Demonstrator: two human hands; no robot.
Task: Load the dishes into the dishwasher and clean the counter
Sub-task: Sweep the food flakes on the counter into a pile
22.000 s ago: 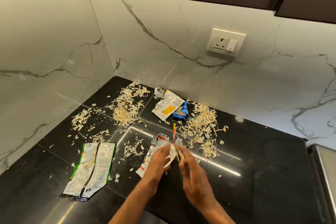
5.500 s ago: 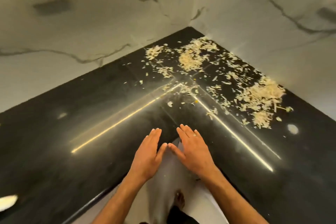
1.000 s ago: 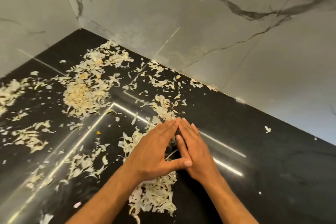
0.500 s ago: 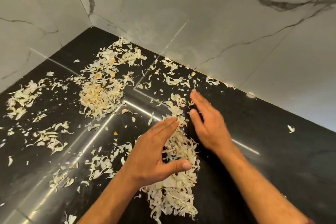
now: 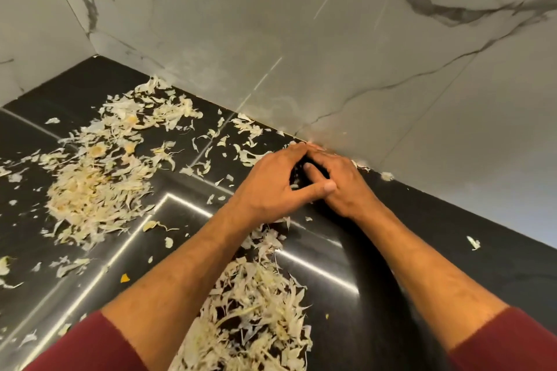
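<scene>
Both hands, left (image 5: 271, 187) and right (image 5: 340, 184), lie cupped, grip holding nothing, at the glossy black stone desk's (image 5: 452, 250) back edge. Rake the pale papery peel scraps (image 5: 250, 156) firmly toward the front pile (image 5: 253, 316), keeping palms flat.

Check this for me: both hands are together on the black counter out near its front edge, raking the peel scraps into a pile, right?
Not quite. In the head view the left hand and right hand meet on the black counter at the back, fingertips against the marble wall, not near its front edge. The rest holds: the peel scraps are heaped between the forearms.
</scene>
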